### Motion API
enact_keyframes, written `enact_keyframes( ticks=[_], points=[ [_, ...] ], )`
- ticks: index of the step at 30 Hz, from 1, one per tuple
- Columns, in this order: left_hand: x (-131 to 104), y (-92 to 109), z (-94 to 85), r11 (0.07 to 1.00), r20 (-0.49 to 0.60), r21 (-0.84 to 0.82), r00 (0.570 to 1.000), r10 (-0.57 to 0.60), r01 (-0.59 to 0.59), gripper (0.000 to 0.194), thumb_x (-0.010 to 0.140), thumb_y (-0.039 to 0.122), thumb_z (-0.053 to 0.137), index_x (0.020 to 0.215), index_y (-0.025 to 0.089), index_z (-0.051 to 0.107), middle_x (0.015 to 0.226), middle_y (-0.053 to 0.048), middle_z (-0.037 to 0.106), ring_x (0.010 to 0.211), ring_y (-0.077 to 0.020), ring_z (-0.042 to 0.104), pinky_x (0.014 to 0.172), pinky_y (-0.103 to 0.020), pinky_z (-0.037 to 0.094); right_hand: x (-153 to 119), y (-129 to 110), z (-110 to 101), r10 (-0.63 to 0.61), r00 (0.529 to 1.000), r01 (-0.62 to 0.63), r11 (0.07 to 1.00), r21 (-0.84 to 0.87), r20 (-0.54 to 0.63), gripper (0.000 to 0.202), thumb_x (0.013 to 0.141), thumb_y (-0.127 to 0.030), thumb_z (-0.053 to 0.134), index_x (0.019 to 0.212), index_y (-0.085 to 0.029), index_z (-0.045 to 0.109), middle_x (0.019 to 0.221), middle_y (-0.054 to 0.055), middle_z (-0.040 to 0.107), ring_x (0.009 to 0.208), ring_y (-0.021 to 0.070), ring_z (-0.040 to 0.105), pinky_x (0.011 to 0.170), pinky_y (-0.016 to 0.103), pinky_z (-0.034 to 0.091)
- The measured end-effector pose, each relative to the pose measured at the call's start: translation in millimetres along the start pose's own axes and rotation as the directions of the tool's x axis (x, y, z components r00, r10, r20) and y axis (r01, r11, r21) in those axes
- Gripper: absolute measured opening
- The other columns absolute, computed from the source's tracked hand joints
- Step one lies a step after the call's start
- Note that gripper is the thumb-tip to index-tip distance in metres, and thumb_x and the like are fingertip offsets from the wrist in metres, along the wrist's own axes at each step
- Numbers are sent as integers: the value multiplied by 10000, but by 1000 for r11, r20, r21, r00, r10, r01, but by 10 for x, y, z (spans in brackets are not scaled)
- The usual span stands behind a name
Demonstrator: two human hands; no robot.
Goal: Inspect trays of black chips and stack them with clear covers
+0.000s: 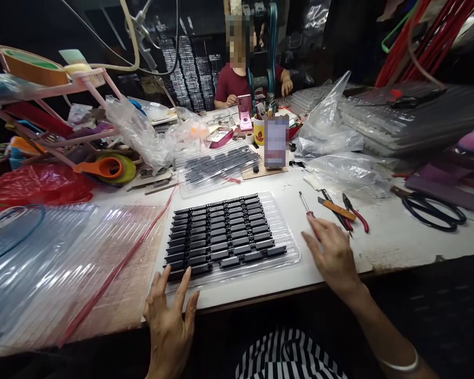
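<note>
Rows of black ridged parts (219, 231) lie in a clear plastic tray (290, 231) on the white table. My left hand (169, 316) is at the tray's near left corner, its fingers apart and holding nothing, the fingertips by the lowest row. To the right of the tray, my right hand (334, 252) is over a screwdriver (305, 202), with its fingers at the red handle. Whether they grip the handle is hard to make out. Just beyond that hand lie a cutter with an orange handle (337, 208) and pliers with red handles (359, 215).
Black-handled scissors (434, 210) lie at the right. Clear sheets (35, 263) with a red strip cover the left side. Behind the tray are another filled tray (217, 166), a propped phone (275, 142) and a yellow cup (258, 131). A person (233, 84) sits across the table.
</note>
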State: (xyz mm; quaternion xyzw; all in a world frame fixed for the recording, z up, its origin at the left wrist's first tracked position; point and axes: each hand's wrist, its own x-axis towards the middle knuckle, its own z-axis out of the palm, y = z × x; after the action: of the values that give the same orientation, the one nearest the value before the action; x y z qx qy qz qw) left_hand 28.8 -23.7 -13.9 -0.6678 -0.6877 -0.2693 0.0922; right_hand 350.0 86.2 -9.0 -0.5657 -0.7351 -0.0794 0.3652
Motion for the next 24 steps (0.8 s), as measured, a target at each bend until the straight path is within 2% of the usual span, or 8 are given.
enact_keyframes(
  ticks=[4,7,13,17,19,22,24],
  points=[
    [-2,13,25,997,11,-73,1000,15,-15,572,913,223,479,1441,353,304,1536,-80,261,1410,-335,198,1091,-566,207,-250,-524,-19,-198,967,194,980,43,161,462,960,-371,420,1308,-71,468,1277,195,576,1234,307,481,991,499,342],
    [-13,15,27,996,24,-83,1000,-16,18,600,917,226,473,1459,357,250,1533,-75,281,1422,-328,158,1097,-581,195,-351,-750,19,-246,943,247,969,25,224,521,956,-392,417,1305,-8,454,1362,251,480,1313,340,393,1028,535,298],
    [-34,-8,45,993,29,-75,996,-86,88,582,927,247,454,1464,328,246,1542,-96,261,1431,-334,103,1088,-611,188,-303,-745,37,-222,953,219,975,41,207,474,970,-351,393,1311,-28,453,1353,216,506,1314,288,407,1037,506,314],
    [-32,-21,56,989,5,-115,995,-95,95,572,931,280,442,1466,325,243,1544,-79,262,1426,-313,152,1109,-576,192,-293,-748,63,-226,947,226,974,29,226,565,947,-431,421,1331,-17,440,1388,251,450,1342,333,355,1033,536,325],
    [-26,-19,45,985,4,-132,994,-111,111,562,930,308,442,1460,333,257,1548,-63,254,1418,-305,189,1114,-557,204,-294,-749,78,-229,944,223,973,52,236,572,940,-448,429,1337,-36,440,1383,239,462,1342,321,360,1040,522,332],
    [-3,-10,11,963,8,-161,976,-216,215,544,923,358,447,1445,320,300,1552,-57,242,1398,-298,253,1115,-529,238,-285,-733,92,-209,955,193,977,94,209,537,954,-393,425,1365,-48,396,1377,213,482,1344,281,366,1055,498,333],
    [23,-14,-15,941,1,-191,959,-285,280,540,917,386,448,1434,287,332,1531,-74,291,1380,-286,299,1117,-503,255,-275,-724,99,-209,958,191,976,109,198,534,952,-381,435,1367,-48,390,1385,215,471,1351,283,355,1054,502,332]
  ],
)
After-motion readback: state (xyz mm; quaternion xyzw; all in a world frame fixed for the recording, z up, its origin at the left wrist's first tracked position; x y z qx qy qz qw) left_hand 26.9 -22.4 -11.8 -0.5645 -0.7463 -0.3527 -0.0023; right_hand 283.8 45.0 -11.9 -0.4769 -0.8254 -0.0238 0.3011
